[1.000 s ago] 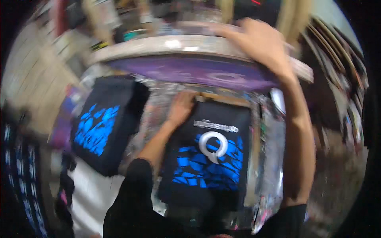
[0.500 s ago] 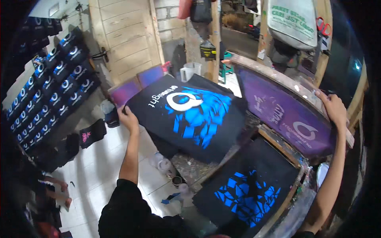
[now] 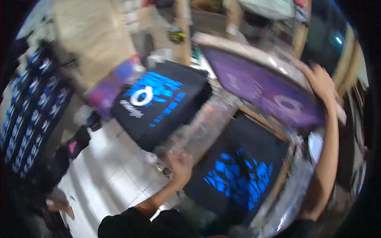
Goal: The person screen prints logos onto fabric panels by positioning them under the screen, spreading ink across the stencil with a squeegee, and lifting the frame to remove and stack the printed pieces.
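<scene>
My right hand point(image 3: 320, 81) is closed over the upper wooden edge of a purple screen-printing frame point(image 3: 254, 85), which is tilted up at the right. A pale ring mark and lettering show on its mesh. Beneath and nearer, a black fabric piece point(image 3: 222, 146) with blue angular shapes lies flat on the printing board. My left hand point(image 3: 180, 166) is over the board's left edge, beside that fabric; motion smears its fingers. Farther left sits a stack of black fabric pieces point(image 3: 170, 119), its top one printed with blue shapes and a white ring.
Rows of printed black pieces point(image 3: 35, 107) fill the left side. White floor tiles point(image 3: 115, 174) lie below, with small containers point(image 3: 151, 158) by the board's edge. Wooden posts point(image 3: 183, 35) stand at the back. A person's limb point(image 3: 61, 206) shows at the lower left.
My left hand has let go of the printed black fabric piece, which now lies on the stack, and has come nearer and to the right. My right hand still grips the frame; the view has shifted.
</scene>
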Motion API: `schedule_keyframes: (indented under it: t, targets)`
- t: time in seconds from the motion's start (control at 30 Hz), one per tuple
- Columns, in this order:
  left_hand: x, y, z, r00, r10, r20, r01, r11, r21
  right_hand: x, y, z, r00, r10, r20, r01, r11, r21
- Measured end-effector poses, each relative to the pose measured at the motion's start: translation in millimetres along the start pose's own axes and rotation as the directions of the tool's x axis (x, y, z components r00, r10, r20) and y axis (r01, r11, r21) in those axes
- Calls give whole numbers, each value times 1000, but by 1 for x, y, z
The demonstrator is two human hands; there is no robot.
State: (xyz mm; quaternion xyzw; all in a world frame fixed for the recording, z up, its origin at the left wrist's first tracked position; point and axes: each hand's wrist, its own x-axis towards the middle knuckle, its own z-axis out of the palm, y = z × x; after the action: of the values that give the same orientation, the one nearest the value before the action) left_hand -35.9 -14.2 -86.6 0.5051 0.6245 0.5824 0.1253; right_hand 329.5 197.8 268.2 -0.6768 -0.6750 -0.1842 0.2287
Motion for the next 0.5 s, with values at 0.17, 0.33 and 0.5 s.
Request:
schedule_keyframes:
  t: [0.17, 0.33, 0.5]
  targets:
    - [-171, 135, 182, 82, 774, 628, -362, 610, -705, 0, -41, -5, 995, -91, 32, 90, 995, 41]
    - [-187, 158, 214, -79, 830, 552, -496, 448, -744, -17, -18, -4, 997, -54, 55, 49, 996, 80]
    - [-57, 30, 120, 181, 448, 876, -568, 774, -279, -15, -12, -17, 999, -25, 35, 24, 1000, 20]
